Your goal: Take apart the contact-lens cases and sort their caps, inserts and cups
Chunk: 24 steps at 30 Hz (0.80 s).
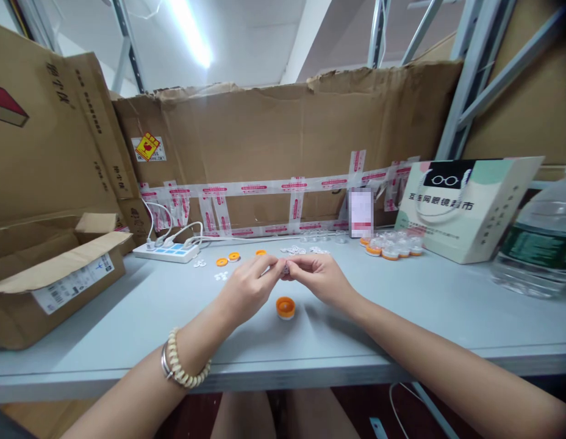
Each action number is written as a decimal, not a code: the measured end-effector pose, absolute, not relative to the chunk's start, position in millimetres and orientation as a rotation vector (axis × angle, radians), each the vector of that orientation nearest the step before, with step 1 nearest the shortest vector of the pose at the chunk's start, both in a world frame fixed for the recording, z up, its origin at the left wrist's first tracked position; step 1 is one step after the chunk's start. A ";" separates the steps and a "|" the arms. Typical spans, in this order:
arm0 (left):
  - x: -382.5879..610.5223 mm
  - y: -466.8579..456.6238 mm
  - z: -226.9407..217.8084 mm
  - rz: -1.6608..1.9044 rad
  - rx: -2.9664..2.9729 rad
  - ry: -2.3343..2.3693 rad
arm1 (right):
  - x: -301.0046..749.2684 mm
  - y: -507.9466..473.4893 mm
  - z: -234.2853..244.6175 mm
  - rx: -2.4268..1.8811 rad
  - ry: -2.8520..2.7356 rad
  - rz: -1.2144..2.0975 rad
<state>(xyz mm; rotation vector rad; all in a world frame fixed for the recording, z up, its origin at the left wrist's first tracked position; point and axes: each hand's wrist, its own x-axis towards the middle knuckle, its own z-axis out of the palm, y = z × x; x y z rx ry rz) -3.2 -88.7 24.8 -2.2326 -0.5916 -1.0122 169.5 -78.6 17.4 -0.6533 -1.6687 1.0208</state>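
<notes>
My left hand (pixel 253 283) and my right hand (pixel 322 277) meet over the middle of the table, fingertips pinched together. Between them is a small whitish piece (pixel 285 268), mostly covered by the fingers, so its kind cannot be made out. Just below the hands stands a round orange cap-like part (pixel 285 307) with a white base, touched by neither hand. Behind the hands lie small white plastic pieces (pixel 294 250). More orange rings (pixel 228 258) rest to the left, beside little white parts (pixel 221 276).
A power strip (pixel 166 251) with plugged cables and an open carton (pixel 58 280) are on the left. At the back right are clear-and-orange round parts (pixel 393 244), a phone (pixel 360 212), a paper bag (pixel 466 207) and a large water bottle (pixel 541 238). Taped cardboard (pixel 274 140) walls the back.
</notes>
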 end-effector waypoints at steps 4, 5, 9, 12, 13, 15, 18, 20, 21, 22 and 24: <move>0.9 -90.9 20.7 -0.960 -2.180 -0.607 | 168.2 -77.5 13.4 -0.689 -1.674 0.950; 1.7 -91.2 20.2 -0.958 -2.174 -0.610 | 167.9 -76.5 12.8 -0.689 -1.654 0.980; 2.7 -89.0 19.1 -1.017 -2.205 -0.656 | 166.9 -71.5 13.4 -0.723 -1.537 1.177; 0.7 -84.6 18.4 -1.066 -2.287 -0.684 | 167.1 -68.6 16.1 -0.793 -1.422 1.380; -0.2 -83.1 18.2 -1.074 -2.317 -0.677 | 167.3 -67.9 17.0 -0.820 -1.389 1.455; -1.5 -81.2 17.6 -1.084 -2.370 -0.646 | 167.9 -66.6 17.9 -0.873 -1.348 1.576; -1.7 -80.2 16.5 -1.072 -2.420 -0.594 | 168.8 -65.3 17.0 -0.958 -1.344 1.613; -1.3 -79.2 15.7 -1.096 -2.474 -0.582 | 169.2 -64.7 15.6 -0.978 -1.348 1.612; -1.3 -78.3 15.3 -1.132 -2.511 -0.594 | 169.3 -64.4 14.8 -0.969 -1.347 1.620; -1.4 -77.1 14.9 -1.181 -2.550 -0.617 | 169.2 -64.2 14.1 -0.948 -1.343 1.634; -1.9 -74.4 14.4 -1.286 -2.615 -0.680 | 168.1 -63.8 12.5 -0.906 -1.344 1.652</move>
